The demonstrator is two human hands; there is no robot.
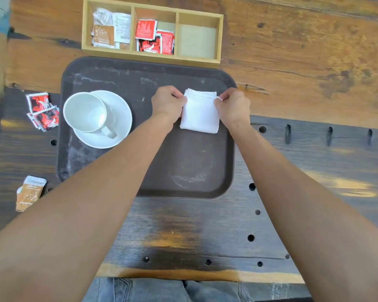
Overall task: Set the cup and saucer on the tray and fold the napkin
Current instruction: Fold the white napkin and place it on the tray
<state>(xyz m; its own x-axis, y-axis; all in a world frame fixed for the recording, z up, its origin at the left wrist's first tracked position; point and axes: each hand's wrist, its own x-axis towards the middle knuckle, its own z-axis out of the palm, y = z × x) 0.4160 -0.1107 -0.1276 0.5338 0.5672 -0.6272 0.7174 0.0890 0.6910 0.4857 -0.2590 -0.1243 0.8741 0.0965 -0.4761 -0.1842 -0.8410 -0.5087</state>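
Observation:
A dark brown tray (188, 166) lies on the wooden table. On its left part a white saucer (120, 118) carries a white cup (85, 112), upright, with its handle toward me. On the tray's far right lies a white napkin (200, 113), folded into a small square. My left hand (167, 102) pinches the napkin's left edge near the far corner. My right hand (232, 106) pinches its right edge, level with the left hand. Both forearms reach over the tray.
A wooden box (152, 57) with three compartments stands behind the tray; two compartments hold sachets. Red sachets (43, 111) and a brown sachet (30, 191) lie on the table left of the tray. The near table surface has round holes.

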